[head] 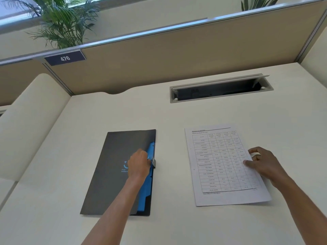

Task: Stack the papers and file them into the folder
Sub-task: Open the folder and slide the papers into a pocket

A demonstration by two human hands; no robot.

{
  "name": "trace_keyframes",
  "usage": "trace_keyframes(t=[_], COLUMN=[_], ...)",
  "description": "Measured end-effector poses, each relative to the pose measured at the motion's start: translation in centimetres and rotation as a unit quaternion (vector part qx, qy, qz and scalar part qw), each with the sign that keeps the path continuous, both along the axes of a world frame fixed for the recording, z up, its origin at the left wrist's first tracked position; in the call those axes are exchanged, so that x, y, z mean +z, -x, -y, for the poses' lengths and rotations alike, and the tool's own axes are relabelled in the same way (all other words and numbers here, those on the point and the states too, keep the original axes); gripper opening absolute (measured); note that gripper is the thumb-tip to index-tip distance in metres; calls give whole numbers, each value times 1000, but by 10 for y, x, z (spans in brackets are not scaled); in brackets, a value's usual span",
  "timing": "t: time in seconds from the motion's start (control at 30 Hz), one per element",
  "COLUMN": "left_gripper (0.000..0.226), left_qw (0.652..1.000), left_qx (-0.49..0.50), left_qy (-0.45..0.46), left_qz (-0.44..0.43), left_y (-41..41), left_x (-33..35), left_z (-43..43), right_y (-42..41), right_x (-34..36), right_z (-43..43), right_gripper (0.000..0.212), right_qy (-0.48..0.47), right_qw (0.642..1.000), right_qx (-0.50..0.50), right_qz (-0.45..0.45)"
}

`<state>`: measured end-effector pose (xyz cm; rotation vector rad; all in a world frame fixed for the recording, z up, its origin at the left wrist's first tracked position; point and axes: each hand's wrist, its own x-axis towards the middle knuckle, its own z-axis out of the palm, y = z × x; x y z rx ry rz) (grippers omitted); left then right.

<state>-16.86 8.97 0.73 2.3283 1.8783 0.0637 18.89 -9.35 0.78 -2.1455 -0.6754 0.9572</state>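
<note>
Head view, looking down: broad, smooth cream desk point(177, 114), matte and flat, rounded at the left edge. Behind it, a tan fabric partition point(177, 55) capped by a brushed metal rail, with a dark rectangular number plate point(65, 58) reading 476 clipped at its left. Beyond the rail, feathery green palm fronds point(60, 23). Well beyond the fingertips of both hands, set into the desktop, a long metal-framed cable slot point(221, 89), lid tipped up, dark inside.

Under the left hand point(138, 167), a dark grey folder point(109, 174), flat, rectangular, matte card with a small pale blue logo partly hidden by the knuckles. Front cover lifted slightly along its right edge, showing bright blue tabbed dividers point(146, 191) just beyond the fingertips and below the wrist. Left fingers curled closed on that cover edge, beside a small grey metal clasp point(153, 163); exact pinch hidden by the hand.

Right of the folder, well apart from it, white papers point(221, 165) lying flat on the desk, thin, crisp-edged, printed with a gridded table. Whether one sheet or several, cannot tell. Right hand point(263, 165) at the paper's right edge: index finger extended flat on the sheet, thumb just off the edge, remaining fingers loosely bent, not closed around anything.
</note>
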Motion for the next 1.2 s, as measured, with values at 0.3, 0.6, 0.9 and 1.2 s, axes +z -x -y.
trace_keyframes(t=[0.3, 0.6, 0.9, 1.2], left_gripper=[15, 50, 29, 25], left_qw=[987, 960, 935, 881], left_qx=[-95, -192, -205, -284], left_qy=[-10, -8, -14, -24], left_qz=[-129, -203, -289, -378], left_y=[0, -4, -3, 2], left_x=[-5, 1, 13, 21], left_z=[1, -10, -11, -22], right_y=[-1, -3, -3, -4], right_x=[-2, -2, -4, -4], right_z=[0, 0, 1, -1], right_gripper=[28, 27, 31, 27], right_qy=[3, 0, -7, -16], right_qw=[1000, 1000, 1000, 1000], right_qx=[3, 9, 7, 2], right_qz=[6, 10, 5, -8])
